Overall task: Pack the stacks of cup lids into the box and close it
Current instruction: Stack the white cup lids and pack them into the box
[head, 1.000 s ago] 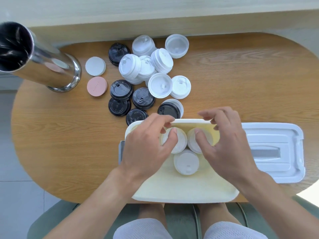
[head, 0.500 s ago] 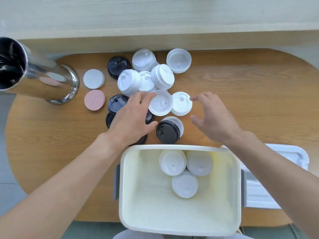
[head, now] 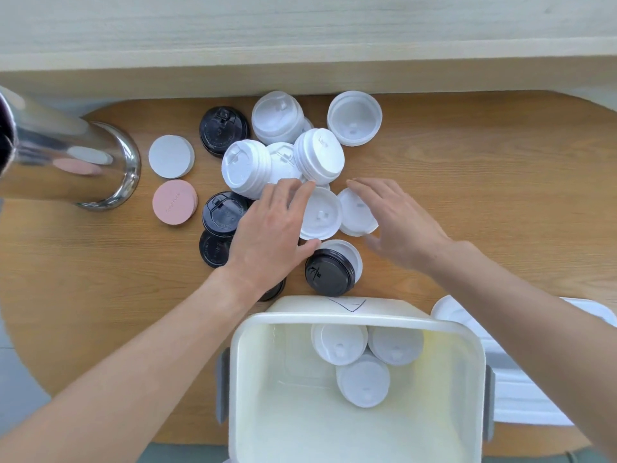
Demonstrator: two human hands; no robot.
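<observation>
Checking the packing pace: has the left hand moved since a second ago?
Yes. The left hand left the box and reached away to the white lids on the table.

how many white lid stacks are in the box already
3, all near the far wall of the box: one far left, one far right, one just nearer. No others show inside.

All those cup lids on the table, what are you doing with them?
A person is packing cup lids into the white box. Three white stacks already stand inside it. Both hands reach into the pile on the table: the left hand and right hand are closing around two white lids. The box lid lies beside the box, still off.
</observation>
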